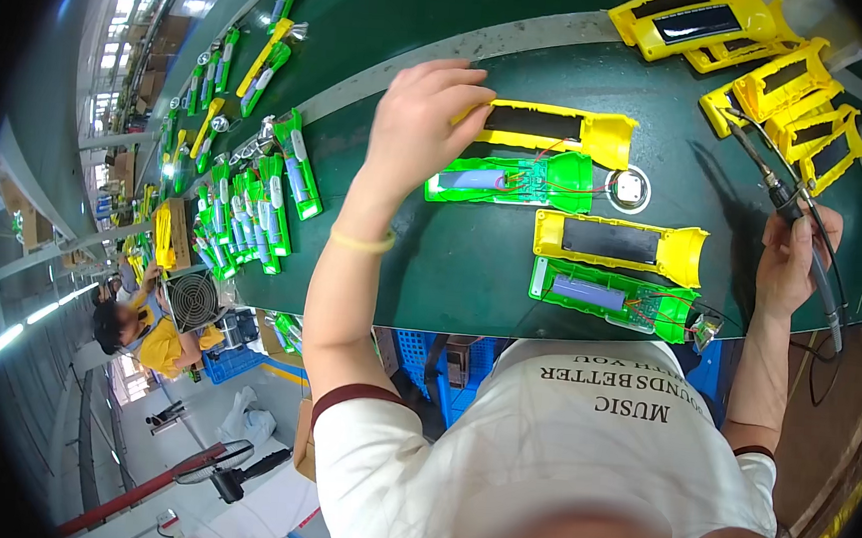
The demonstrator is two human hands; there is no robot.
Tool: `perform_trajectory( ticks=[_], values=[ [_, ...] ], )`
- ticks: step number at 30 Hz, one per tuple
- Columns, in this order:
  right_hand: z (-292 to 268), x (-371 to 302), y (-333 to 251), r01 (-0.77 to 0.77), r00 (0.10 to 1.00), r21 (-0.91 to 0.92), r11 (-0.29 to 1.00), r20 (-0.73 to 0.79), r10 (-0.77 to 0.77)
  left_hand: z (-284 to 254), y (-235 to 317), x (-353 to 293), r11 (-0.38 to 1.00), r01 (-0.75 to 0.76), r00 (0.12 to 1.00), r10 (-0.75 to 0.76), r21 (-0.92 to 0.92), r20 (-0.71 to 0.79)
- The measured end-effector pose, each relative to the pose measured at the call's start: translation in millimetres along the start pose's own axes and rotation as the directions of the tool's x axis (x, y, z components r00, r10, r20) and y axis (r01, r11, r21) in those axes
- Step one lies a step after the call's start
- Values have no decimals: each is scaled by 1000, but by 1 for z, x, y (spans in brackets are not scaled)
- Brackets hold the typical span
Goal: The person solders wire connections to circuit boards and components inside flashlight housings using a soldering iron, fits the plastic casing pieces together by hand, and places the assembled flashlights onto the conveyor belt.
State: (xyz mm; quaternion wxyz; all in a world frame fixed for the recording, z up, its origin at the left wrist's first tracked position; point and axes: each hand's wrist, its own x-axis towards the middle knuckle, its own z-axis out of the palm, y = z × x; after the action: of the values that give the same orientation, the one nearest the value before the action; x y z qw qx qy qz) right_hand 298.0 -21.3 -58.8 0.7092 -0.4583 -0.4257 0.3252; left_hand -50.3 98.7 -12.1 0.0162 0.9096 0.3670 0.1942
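My left hand has its fingers closed at the left end of a yellow casing half with a dark panel. Just below lies a green casing half holding a purple cell and a small circuit board; red wires run from it to a round lamp head. My right hand is closed around a soldering iron, whose tip points up and left toward the yellow shells. Nearer me lie another yellow casing half and an opened green casing half with a cell, board, wires and lamp head.
Yellow casing halves are heaped at the far right. Many green units with cells crowd the green table on the left. The iron's cable hangs by my right arm. A person in yellow works beside a fan.
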Motion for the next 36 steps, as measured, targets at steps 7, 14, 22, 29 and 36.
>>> perform_trajectory(
  ticks=[7,14,22,29,36],
  values=[
    [-5,6,2,-16,997,96,995,-74,24,-3,24,-45,884,189,964,-83,-428,254],
    [4,-1,8,-9,1000,-15,1000,10,10,17,-100,10,916,332,930,-358,-226,-85],
    [0,-4,8,-5,1000,-65,998,2,5,17,-141,44,929,360,925,-367,-84,-97],
    [-3,9,-7,23,1000,72,997,-12,-22,-6,83,-37,915,106,798,155,-389,582],
    [-9,3,-11,49,999,83,995,14,-50,21,86,-41,963,59,991,-24,-263,135]
  ],
)
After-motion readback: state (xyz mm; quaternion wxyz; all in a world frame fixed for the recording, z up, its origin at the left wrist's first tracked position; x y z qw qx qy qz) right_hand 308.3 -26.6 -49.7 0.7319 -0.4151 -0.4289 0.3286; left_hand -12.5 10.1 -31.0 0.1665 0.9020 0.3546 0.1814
